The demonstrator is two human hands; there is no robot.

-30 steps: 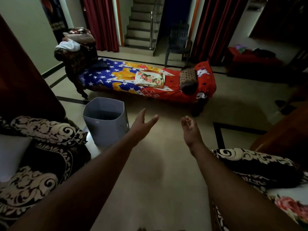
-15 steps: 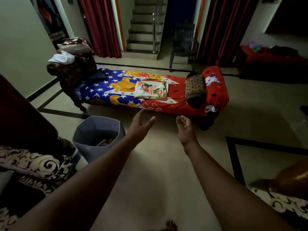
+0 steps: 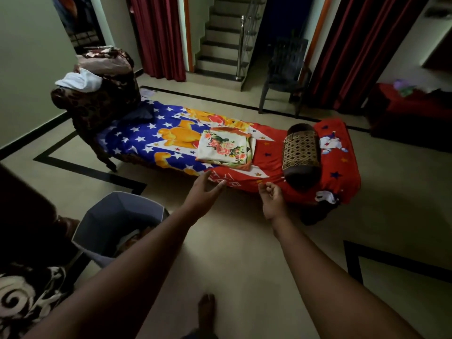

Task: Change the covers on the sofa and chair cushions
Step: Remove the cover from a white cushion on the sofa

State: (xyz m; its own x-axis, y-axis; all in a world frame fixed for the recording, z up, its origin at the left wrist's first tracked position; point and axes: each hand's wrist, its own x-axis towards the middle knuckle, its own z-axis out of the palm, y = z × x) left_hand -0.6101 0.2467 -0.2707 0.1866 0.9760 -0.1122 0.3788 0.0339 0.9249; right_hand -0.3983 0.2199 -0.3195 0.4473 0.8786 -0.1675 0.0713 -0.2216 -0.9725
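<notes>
Where beige floor [image 3: 220, 253] spreads, divan [image 3: 269, 162], stairs [image 3: 220, 45]

Both bare arms are reaching forward, hands empty.

The left hand [image 3: 204, 192] is stretching out with fingers straight and thumb spread apart, palm turned inward toward the other hand. The right hand [image 3: 272, 198] is hanging just beside it at about the same reach, palm turned up and inward, fingers loosely curling and holding nothing. A bare foot [image 3: 206, 311] is showing below, between the forearms.
</notes>
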